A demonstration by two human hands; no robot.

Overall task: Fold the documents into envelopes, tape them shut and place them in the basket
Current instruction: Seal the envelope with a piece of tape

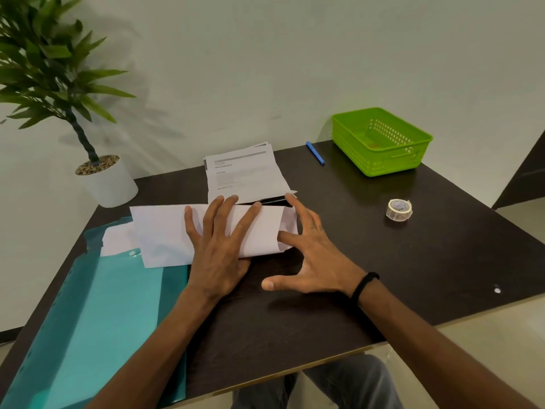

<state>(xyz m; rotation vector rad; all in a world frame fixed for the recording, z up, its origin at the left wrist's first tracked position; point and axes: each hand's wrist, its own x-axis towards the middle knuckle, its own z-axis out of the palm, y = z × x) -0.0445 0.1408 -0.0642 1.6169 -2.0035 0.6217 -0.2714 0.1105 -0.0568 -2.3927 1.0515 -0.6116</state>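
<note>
A folded white document (165, 231) lies across the middle of the dark table (383, 261). My left hand (218, 246) presses flat on it with straight, spread fingers. My right hand (312, 252) rests at the paper's right end, fingers spread, fingertips touching the folded edge. Behind it lies a stack of printed documents (244, 172). A roll of tape (398, 209) sits to the right. The green basket (380, 140) stands at the far right corner and looks empty.
A teal plastic folder (97, 320) covers the table's left side, with another white sheet (118, 240) on it. A blue pen (315, 152) lies beside the basket. A potted plant (100, 175) stands at the back left corner. The wall runs close behind.
</note>
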